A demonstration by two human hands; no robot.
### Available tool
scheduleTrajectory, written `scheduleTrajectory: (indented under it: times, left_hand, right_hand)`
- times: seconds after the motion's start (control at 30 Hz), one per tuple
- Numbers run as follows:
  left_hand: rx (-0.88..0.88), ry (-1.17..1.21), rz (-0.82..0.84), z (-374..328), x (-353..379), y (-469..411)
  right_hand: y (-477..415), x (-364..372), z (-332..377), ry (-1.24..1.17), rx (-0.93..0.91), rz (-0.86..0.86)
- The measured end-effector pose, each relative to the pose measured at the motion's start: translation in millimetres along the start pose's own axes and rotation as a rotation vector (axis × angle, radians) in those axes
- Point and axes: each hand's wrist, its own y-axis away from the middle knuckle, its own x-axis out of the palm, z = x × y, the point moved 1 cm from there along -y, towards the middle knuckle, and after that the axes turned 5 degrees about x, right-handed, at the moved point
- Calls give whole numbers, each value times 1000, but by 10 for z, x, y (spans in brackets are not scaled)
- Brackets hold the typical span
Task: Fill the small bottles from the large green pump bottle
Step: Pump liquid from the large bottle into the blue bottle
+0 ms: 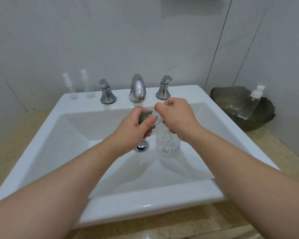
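I am gripping the top of the pump bottle (168,144) over the sink (41,152) with my right hand (178,116), while my left hand (136,125) is pinching a small bottle (149,116) against it. Two spray bottles (72,90) on the sink's back ledge are looking empty, so I judge most of the filling is still to do.

White sink (47,121), chrome faucet (137,88). 2 clear small bottles (73,90) (89,87), white-capped, at its back left corner. Clear large bottle (168,145) with purple handwriting; pale green-tinted piece (148,116); smoky grey-green bowl (228,100); beige mottled counter (12,135).
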Motion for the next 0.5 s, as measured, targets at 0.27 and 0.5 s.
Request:
scheduleTrajectory:
  times: [0.27, 0.5]
  left_hand:
    - [-4, -19, -104, -38, 108, -71]
    - [59, -498, 55, 165, 19, -76]
  right_hand:
    - [-93, -470, 220, 197, -178, -263]
    - [-585, -1401, 186, 455, -48, -617]
